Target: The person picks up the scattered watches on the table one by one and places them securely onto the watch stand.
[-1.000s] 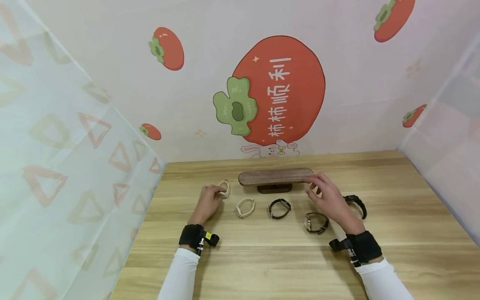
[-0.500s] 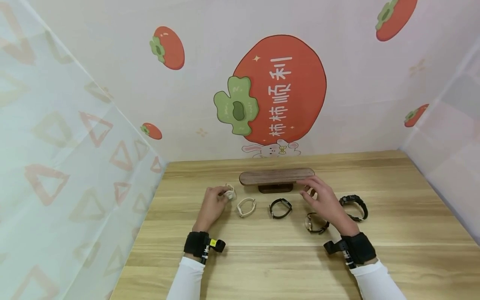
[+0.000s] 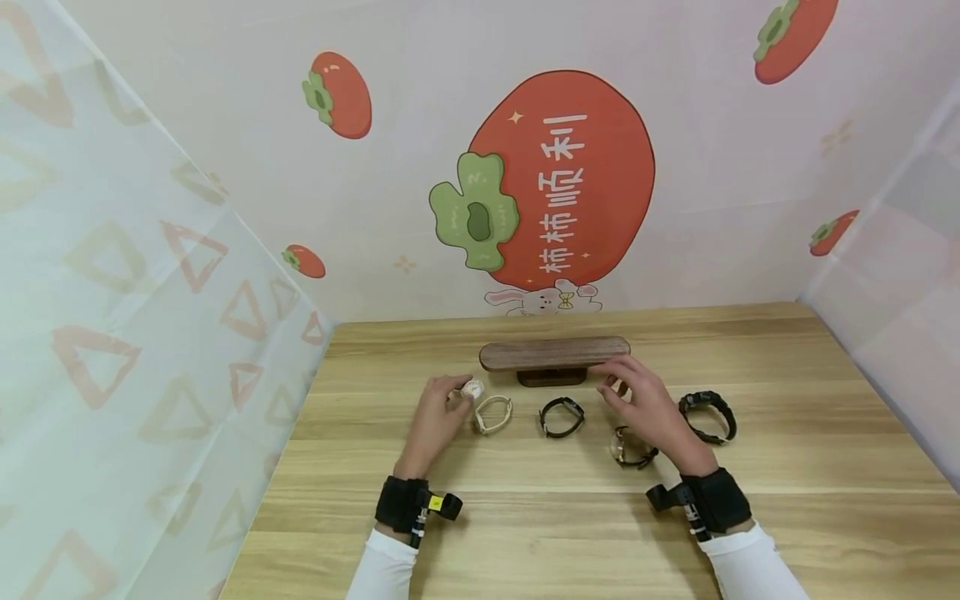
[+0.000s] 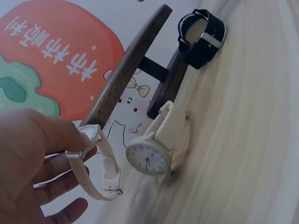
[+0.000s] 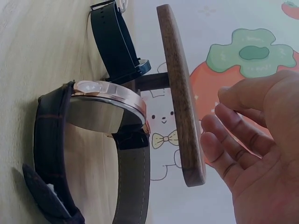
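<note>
My left hand pinches a small cream watch by its case, between thumb and fingers. The strap loop hangs buckled below the fingers in the left wrist view. Another cream watch stands on the table just beyond it. My right hand is at the right end of a dark wooden watch stand, its fingers loosely bent with nothing between them. Whether the fingertips touch the bar I cannot tell. Below that hand lies a watch with a rose-gold case and dark strap, partly hidden by it in the head view.
A black-strapped watch stands in front of the stand's base. A chunky black watch lies right of my right hand. Behind the wooden table rises a wall printed with persimmons.
My left hand has lifted the small cream watch and moved right with it, turning its dial into view. My right hand has shifted slightly left along the stand.
</note>
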Demonstrator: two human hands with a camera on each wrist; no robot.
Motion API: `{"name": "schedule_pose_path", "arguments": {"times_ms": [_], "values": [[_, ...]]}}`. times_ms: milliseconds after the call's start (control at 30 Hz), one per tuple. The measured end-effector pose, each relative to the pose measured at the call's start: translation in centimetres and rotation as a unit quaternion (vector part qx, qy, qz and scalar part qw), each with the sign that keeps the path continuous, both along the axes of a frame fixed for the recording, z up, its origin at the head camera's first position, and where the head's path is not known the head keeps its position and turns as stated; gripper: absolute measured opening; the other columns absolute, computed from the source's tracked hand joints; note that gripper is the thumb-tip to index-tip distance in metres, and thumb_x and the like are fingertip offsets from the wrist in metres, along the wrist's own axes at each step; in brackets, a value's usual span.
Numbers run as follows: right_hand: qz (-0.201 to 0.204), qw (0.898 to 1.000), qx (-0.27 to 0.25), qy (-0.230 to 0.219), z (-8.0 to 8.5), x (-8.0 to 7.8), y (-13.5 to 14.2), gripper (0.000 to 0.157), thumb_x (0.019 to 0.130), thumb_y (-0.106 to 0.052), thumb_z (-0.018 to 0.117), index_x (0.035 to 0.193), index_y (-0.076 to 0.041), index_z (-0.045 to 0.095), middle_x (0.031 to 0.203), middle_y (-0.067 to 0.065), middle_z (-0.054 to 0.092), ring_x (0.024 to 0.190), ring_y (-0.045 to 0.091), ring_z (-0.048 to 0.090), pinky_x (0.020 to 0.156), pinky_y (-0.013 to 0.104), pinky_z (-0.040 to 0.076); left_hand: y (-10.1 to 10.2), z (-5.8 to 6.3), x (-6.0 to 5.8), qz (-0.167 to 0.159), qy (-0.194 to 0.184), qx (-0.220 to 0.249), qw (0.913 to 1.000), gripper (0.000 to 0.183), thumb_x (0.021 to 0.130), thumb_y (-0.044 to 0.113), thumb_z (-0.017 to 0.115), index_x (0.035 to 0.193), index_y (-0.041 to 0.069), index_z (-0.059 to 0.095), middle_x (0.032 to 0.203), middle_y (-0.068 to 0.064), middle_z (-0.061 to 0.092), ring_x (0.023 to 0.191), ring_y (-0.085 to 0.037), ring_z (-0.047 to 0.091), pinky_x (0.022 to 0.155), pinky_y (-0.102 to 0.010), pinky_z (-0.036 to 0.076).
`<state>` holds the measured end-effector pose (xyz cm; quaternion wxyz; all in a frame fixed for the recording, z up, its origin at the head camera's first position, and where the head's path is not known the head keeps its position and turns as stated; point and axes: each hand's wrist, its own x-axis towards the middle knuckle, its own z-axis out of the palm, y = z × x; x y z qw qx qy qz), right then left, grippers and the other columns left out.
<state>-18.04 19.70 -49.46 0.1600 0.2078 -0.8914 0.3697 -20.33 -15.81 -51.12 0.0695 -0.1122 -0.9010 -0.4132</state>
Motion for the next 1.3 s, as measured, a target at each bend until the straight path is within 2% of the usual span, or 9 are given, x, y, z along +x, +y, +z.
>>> {"name": "schedule_pose_path", "arguments": {"times_ms": [100, 233, 467, 567, 733, 900, 1033, 1167, 1300], "values": [[0.003, 1.0, 0.0, 0.009, -0.1, 0.0, -0.1, 0.03, 0.097, 0.002, 0.075, 0.126, -0.007, 0.074, 0.12, 0.013, 0.067, 0.088, 0.013, 0.061, 0.071, 0.033, 0.059, 0.6, 0.2, 0.5, -0.005, 0.021, -0.001, 0.9998, 0.037, 0.1, 0.009, 0.072, 0.136, 0.004, 0.071, 0.115, -0.009, 0.073, 0.107, -0.026, 0.063, 0.096, -0.049, 0.055], [0.007, 1.0, 0.0, 0.009, -0.2, 0.0, -0.3, 0.03, 0.097, 0.001, 0.075, 0.126, -0.008, 0.074, 0.119, 0.011, 0.067, 0.091, 0.013, 0.061, 0.071, 0.035, 0.06, 1.7, 0.3, 1.0, -0.022, 0.032, 0.016, 0.9991, 0.038, 0.099, 0.007, 0.074, 0.137, 0.003, 0.07, 0.114, -0.01, 0.073, 0.105, -0.026, 0.064, 0.093, -0.046, 0.056], [0.02, 1.0, 0.005, -0.02, -0.6, 0.0, -1.1, 0.028, 0.1, -0.002, 0.074, 0.127, -0.009, 0.075, 0.119, 0.007, 0.068, 0.09, 0.014, 0.061, 0.072, 0.031, 0.059, 3.2, 0.4, 1.4, -0.068, 0.037, 0.062, 0.9951, 0.037, 0.101, 0.008, 0.072, 0.138, 0.004, 0.069, 0.13, -0.012, 0.071, 0.113, -0.027, 0.066, 0.101, -0.052, 0.059], [0.024, 1.0, 0.008, -0.019, -0.6, 0.0, -1.6, 0.029, 0.099, -0.001, 0.074, 0.126, -0.009, 0.075, 0.118, 0.006, 0.068, 0.09, 0.014, 0.062, 0.073, 0.028, 0.059, 3.9, 0.6, 1.5, -0.079, 0.036, 0.079, 0.9931, 0.036, 0.102, 0.009, 0.072, 0.138, 0.004, 0.069, 0.131, -0.013, 0.07, 0.114, -0.03, 0.066, 0.101, -0.054, 0.06], [0.036, 0.999, 0.009, 0.002, -0.5, 0.2, -2.1, 0.03, 0.096, 0.002, 0.076, 0.125, -0.007, 0.076, 0.116, 0.007, 0.068, 0.092, 0.017, 0.066, 0.073, 0.03, 0.061, 5.2, 0.9, 1.7, -0.101, 0.049, 0.096, 0.989, 0.036, 0.102, 0.009, 0.071, 0.139, 0.006, 0.069, 0.121, -0.012, 0.07, 0.11, -0.03, 0.066, 0.094, -0.054, 0.062], [0.046, 0.999, 0.006, 0.007, -0.1, 0.4, -2.4, 0.031, 0.096, 0.002, 0.076, 0.126, -0.006, 0.075, 0.117, 0.008, 0.068, 0.093, 0.017, 0.067, 0.073, 0.034, 0.062, 6.9, 1.2, 1.7, -0.124, 0.063, 0.104, 0.9848, 0.037, 0.103, 0.01, 0.071, 0.14, 0.01, 0.07, 0.117, -0.009, 0.071, 0.106, -0.024, 0.067, 0.092, -0.052, 0.061], [0.058, 0.998, -0.001, 0.001, 0.3, 0.5, -2.7, 0.033, 0.097, 0.0, 0.076, 0.129, -0.006, 0.073, 0.119, 0.007, 0.067, 0.093, 0.016, 0.067, 0.074, 0.038, 0.062, 7.9, 1.3, 1.8, -0.132, 0.058, 0.119, 0.9825, 0.037, 0.104, 0.013, 0.071, 0.141, 0.012, 0.069, 0.12, -0.008, 0.071, 0.108, -0.022, 0.066, 0.094, -0.053, 0.06], [0.066, 0.998, -0.005, 0.002, 0.7, 0.5, -3.2, 0.033, 0.098, -0.004, 0.076, 0.131, -0.008, 0.072, 0.121, 0.007, 0.066, 0.094, 0.014, 0.065, 0.075, 0.036, 0.061, 8.6, 1.5, 2.0, -0.134, 0.057, 0.132, 0.9805, 0.037, 0.104, 0.017, 0.072, 0.141, 0.012, 0.069, 0.12, -0.008, 0.071, 0.108, -0.022, 0.066, 0.095, -0.058, 0.059], [0.064, 0.998, -0.016, 0.022, 0.9, 0.3, -3.8, 0.031, 0.098, -0.006, 0.077, 0.129, -0.008, 0.073, 0.12, 0.007, 0.066, 0.092, 0.013, 0.064, 0.074, 0.036, 0.06, 9.0, 1.6, 2.0, -0.138, 0.058, 0.145, 0.978, 0.037, 0.104, 0.02, 0.072, 0.141, 0.015, 0.069, 0.123, -0.006, 0.072, 0.108, -0.022, 0.067, 0.097, -0.057, 0.059]]}}
